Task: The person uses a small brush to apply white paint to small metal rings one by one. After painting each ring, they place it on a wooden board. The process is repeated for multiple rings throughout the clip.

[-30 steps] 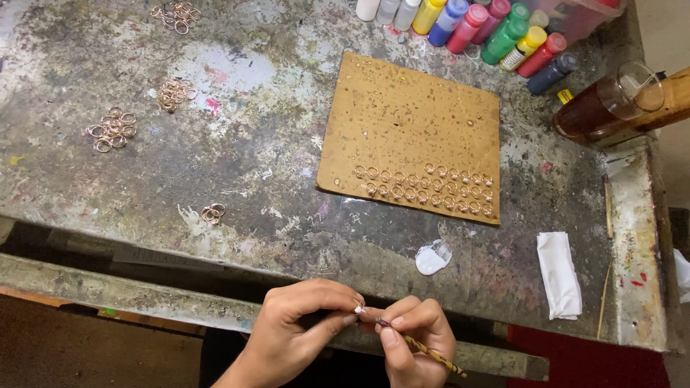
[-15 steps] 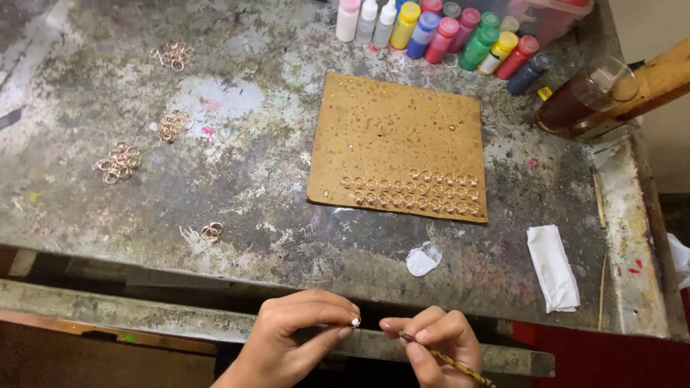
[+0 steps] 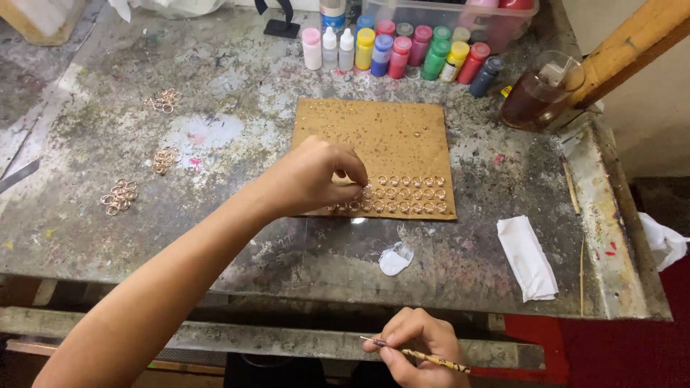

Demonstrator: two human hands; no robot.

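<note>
My left hand (image 3: 316, 176) reaches out over the brown cardboard square (image 3: 402, 133), with fingertips pinched on a small ring at the left end of the rows of gold rings (image 3: 413, 194) stuck along the board's near edge. Close to my body, at the table's front edge, my right hand (image 3: 420, 345) grips a thin patterned brush (image 3: 424, 356) whose tip points left. A blob of white paint (image 3: 395, 259) lies on the table between the two hands.
Several coloured paint bottles (image 3: 402, 54) line the back edge beside a glass of brown liquid (image 3: 535, 93) and a slanted wooden post (image 3: 632, 43). A folded white cloth (image 3: 528, 257) lies at the right. Loose ring piles (image 3: 118, 195) sit at the left on the paint-stained table (image 3: 230, 237).
My left hand has left the right hand and stretched forward to the cardboard, carrying the ring to the rows. The right hand stays low with the brush.
</note>
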